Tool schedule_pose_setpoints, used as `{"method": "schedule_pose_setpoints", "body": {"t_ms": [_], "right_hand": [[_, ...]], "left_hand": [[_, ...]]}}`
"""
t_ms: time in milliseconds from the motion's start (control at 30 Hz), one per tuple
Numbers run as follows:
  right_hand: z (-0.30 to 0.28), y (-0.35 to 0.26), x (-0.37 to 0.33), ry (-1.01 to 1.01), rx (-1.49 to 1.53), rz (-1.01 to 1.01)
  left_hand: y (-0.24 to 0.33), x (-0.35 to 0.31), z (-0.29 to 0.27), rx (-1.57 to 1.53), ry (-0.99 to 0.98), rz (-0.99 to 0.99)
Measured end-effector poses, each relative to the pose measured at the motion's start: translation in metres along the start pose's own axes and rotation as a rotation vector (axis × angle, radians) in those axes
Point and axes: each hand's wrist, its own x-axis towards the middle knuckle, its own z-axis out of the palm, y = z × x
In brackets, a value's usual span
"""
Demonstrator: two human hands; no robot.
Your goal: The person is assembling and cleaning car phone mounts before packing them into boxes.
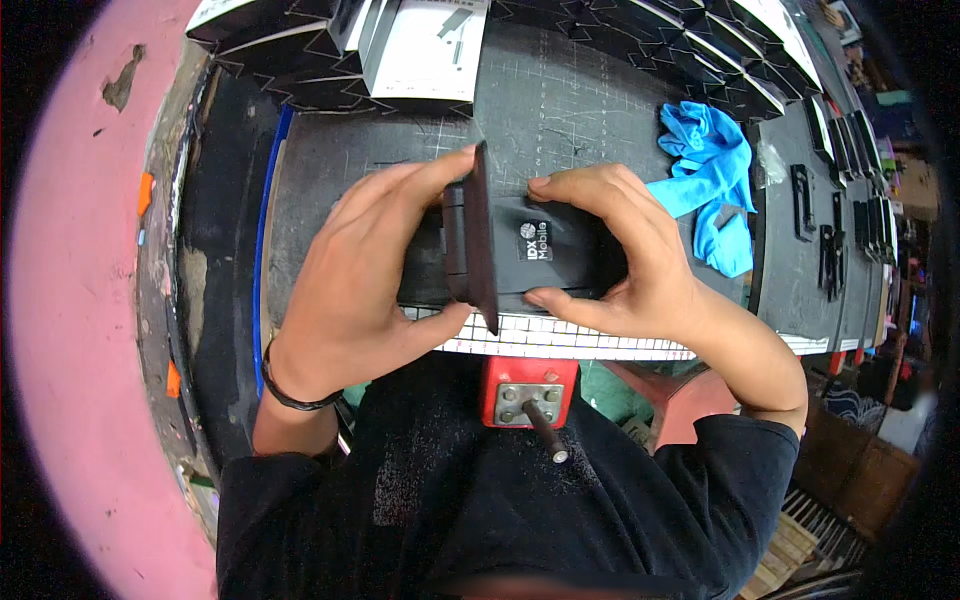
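Between my hands, near the table's front edge, is a black block-shaped piece (575, 250) with a small white-printed label on its upper face. A thin dark panel (483, 240), seen nearly edge-on, stands across its left end. My left hand (345, 275) is closed around that panel, fingertips at its far end and thumb at its near end. My right hand (645, 255) grips the block from the right, forefinger on the far side and thumb on the near side. My hands hide part of both pieces, and whether panel and block are joined I cannot tell.
Black-and-white boxes (420, 55) line the table's far side. A crumpled blue cloth (710, 165) lies right of my right hand. Small black parts (830, 250) rest farther right. A white gridded strip (600, 340) edges the table, above a red metal piece (530, 380) with a rod.
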Motion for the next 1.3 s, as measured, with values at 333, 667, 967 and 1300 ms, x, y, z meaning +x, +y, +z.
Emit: {"method": "schedule_pose_setpoints", "body": {"t_ms": [333, 667, 967, 1300], "right_hand": [[-0.021, 0.0, 0.019, -0.158, 0.043, 0.017], [-0.015, -0.001, 0.017, -0.261, 0.042, -0.1], [-0.018, -0.012, 0.024, -0.3, 0.002, -0.044], [-0.013, -0.006, 0.018, -0.215, 0.023, -0.113]], "left_hand": [[-0.003, 0.01, -0.001, 0.078, -0.096, -0.012], [-0.007, 0.005, 0.001, 0.061, -0.16, -0.083], [-0.006, 0.006, 0.004, 0.091, -0.11, -0.069], [-0.008, 0.004, 0.005, 0.064, -0.109, -0.088]]}}
